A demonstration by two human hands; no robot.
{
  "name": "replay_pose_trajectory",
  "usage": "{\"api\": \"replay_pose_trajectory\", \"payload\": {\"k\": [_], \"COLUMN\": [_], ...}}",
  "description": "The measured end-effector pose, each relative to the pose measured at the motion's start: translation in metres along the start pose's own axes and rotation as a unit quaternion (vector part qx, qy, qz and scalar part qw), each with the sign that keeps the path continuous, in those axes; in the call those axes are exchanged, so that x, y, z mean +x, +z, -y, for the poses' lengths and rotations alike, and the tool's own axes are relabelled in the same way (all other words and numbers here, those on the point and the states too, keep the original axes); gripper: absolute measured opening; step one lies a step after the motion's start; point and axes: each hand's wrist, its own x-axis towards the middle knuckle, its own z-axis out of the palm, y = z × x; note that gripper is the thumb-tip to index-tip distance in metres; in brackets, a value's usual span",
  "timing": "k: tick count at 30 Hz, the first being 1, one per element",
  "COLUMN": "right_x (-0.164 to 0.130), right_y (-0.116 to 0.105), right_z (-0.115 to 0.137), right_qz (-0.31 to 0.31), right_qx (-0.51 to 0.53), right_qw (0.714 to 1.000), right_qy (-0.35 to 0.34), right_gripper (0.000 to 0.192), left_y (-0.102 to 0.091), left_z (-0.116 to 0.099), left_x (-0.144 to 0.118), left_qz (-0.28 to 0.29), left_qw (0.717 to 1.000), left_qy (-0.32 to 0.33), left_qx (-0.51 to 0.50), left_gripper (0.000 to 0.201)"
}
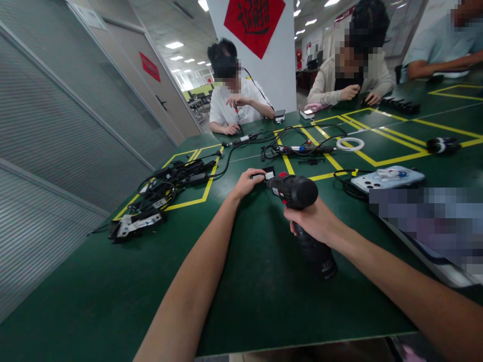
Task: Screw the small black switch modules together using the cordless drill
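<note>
My right hand (315,219) is wrapped round the grip of a black cordless drill (296,191) with red details. The drill lies level, its battery base down toward me and its nose pointing away to the left. At that nose is a small dark part (270,171) with a white patch, low on the green table (249,281). The fingers of my left hand (247,182) close on the near left side of this part. I cannot make out the drill's tip or whether it touches the part.
Tangled black cables (177,178) lie at left, near a black-and-white bracket-like piece (138,224). Beyond my hands are a corded pen-like tool (302,149) and a white ring (350,145). A phone (388,178) lies at right. A person in white (245,103) sits opposite; others sit at right.
</note>
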Motion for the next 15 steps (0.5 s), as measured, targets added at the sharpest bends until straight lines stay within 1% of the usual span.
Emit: {"api": "replay_pose_trajectory", "payload": {"k": [5, 15], "right_x": [0.0022, -0.0005], "right_y": [0.0012, 0.0013], "right_z": [-0.0058, -0.0042], "right_qz": [0.002, 0.003], "right_qx": [0.018, -0.006], "right_qw": [1.0, 1.0], "right_qy": [-0.019, -0.028], "right_gripper": [0.005, 0.007], "left_y": [-0.001, -0.0008], "left_z": [-0.0004, -0.0029], "left_x": [-0.0007, 0.0], "left_qz": [0.004, -0.002], "left_qw": [1.0, 1.0], "left_qy": [0.011, 0.01], "left_qx": [0.002, 0.006], "left_gripper": [0.035, 0.032]}}
